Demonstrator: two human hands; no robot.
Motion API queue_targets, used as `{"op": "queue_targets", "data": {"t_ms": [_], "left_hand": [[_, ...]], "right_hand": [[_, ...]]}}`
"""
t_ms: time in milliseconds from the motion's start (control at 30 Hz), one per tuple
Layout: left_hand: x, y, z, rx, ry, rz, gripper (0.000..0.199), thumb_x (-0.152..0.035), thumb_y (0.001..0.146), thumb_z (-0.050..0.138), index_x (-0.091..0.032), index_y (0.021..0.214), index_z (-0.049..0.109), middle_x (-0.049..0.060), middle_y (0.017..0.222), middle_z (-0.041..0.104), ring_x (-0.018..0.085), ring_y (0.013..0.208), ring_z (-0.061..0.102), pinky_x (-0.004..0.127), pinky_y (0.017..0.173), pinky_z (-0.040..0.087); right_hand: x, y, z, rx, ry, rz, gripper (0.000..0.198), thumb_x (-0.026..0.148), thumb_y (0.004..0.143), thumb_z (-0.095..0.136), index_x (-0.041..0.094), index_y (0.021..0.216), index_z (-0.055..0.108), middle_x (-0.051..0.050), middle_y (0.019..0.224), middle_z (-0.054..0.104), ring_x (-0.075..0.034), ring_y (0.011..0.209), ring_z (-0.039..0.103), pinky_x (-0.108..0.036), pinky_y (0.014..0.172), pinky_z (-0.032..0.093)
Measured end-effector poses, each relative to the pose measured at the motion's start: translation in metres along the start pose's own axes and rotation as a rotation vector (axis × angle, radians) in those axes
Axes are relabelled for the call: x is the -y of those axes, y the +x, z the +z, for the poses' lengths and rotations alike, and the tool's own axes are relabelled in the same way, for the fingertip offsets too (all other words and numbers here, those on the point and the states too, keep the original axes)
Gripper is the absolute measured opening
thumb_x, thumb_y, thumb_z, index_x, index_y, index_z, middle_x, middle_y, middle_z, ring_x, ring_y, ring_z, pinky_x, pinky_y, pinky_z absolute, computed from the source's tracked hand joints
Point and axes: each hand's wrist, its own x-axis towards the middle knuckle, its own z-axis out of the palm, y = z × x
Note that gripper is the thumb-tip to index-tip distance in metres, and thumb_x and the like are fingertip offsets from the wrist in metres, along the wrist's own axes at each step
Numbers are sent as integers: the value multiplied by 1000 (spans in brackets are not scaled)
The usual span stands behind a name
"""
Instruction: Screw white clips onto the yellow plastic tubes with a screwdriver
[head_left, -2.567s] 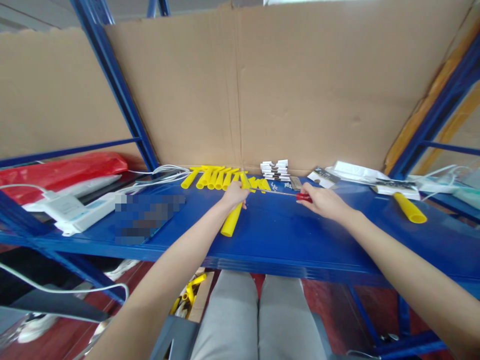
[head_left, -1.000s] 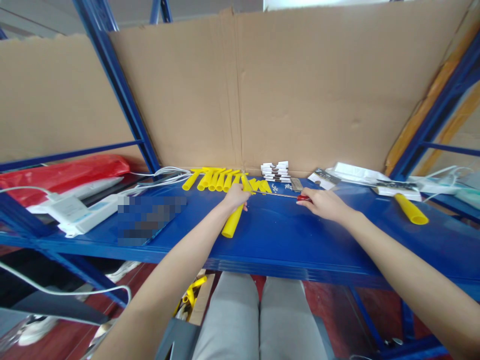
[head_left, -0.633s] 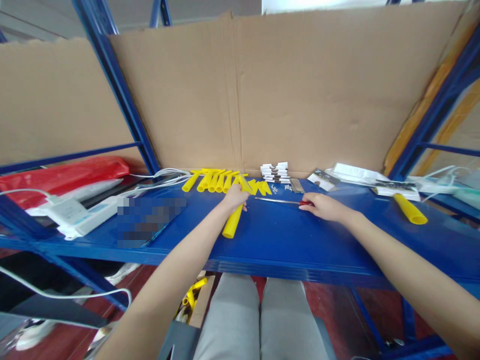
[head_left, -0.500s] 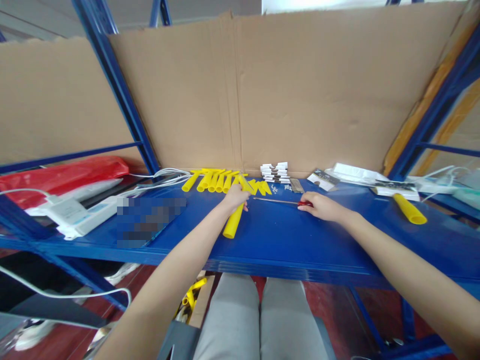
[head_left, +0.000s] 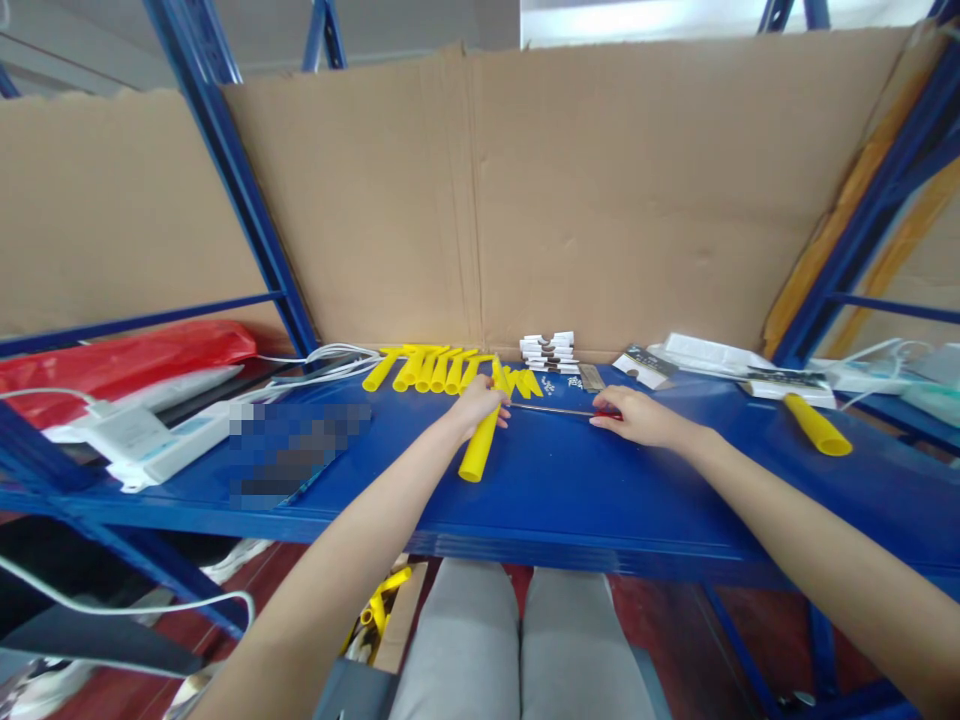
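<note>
My left hand (head_left: 478, 405) is closed around a yellow plastic tube-shaped handle (head_left: 478, 452), whose hollow end points toward me. Its far end passes up beyond my fingers. In my right hand (head_left: 634, 416) is a screwdriver (head_left: 559, 410) with a red grip, mostly covered by my fingers. The shaft lies level and points left, its tip at or close to the yellow handle by my left fingers; contact cannot be made out. Behind my left hand stands a row of several yellow T-shaped handles (head_left: 424, 372), with small flat yellow pieces (head_left: 529, 383) to their right.
White-and-black cards (head_left: 549, 353) are stacked at the back, near small metal bits (head_left: 574, 382). Another yellow tube (head_left: 817, 425) lies far right. A power strip (head_left: 176, 445) and red bag (head_left: 127, 360) are on the left. A carton (head_left: 401, 620) with yellow parts stands below the blue shelf (head_left: 600, 510).
The yellow handle in my left hand has swung slightly, its near end shifting right. The screwdriver tip and my left fingers are now closer together. My right hand has hardly moved.
</note>
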Motion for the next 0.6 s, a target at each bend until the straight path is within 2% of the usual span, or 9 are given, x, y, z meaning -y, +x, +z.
{"op": "queue_targets", "data": {"t_ms": [133,200,267,333,433,500,600], "left_hand": [[2,-2,1,9,103,80,48,-5,80,54,-11,126,44,8,92,65,8,51,57,20,46,49],[3,-3,0,-9,232,165,51,-6,79,56,-14,128,47,12,110,64,8,55,60,21,50,52],[4,-5,-1,-27,397,260,53,-8,77,59,-16,129,52,13,122,61,11,64,65,25,60,56],[4,-5,-3,-41,539,349,52,-8,76,60,-17,126,57,12,125,61,17,80,69,30,76,56],[5,-4,-5,-71,673,438,48,-9,76,61,-17,124,62,9,124,64,23,109,63,32,97,48],[6,-3,-6,-82,732,455,48,-10,76,61,-16,124,62,9,125,64,24,116,59,32,102,44],[7,-1,-5,-95,784,440,51,-12,76,61,-16,127,61,9,126,63,24,118,58,31,102,44]], "right_hand": [[5,8,-4,3,-24,-1,22,33,87,52,16,95,64,-13,97,68,-24,92,63,-35,81,48],[8,14,-7,13,-38,1,20,29,88,50,17,93,64,-12,96,69,-23,90,63,-34,80,48],[11,22,-7,21,-36,12,18,26,88,49,18,91,65,-10,95,70,-21,87,64,-32,78,47],[14,33,-5,36,-5,25,16,23,87,51,19,88,67,-8,93,71,-19,84,64,-28,75,47],[19,52,3,69,42,81,15,21,85,54,19,85,69,-5,89,72,-17,79,65,-24,70,46],[24,66,9,83,20,154,13,21,83,57,19,84,70,-4,87,73,-16,78,64,-23,68,44],[31,82,17,96,-39,273,12,23,81,61,18,85,71,-5,86,73,-17,77,64,-23,63,42]]}}
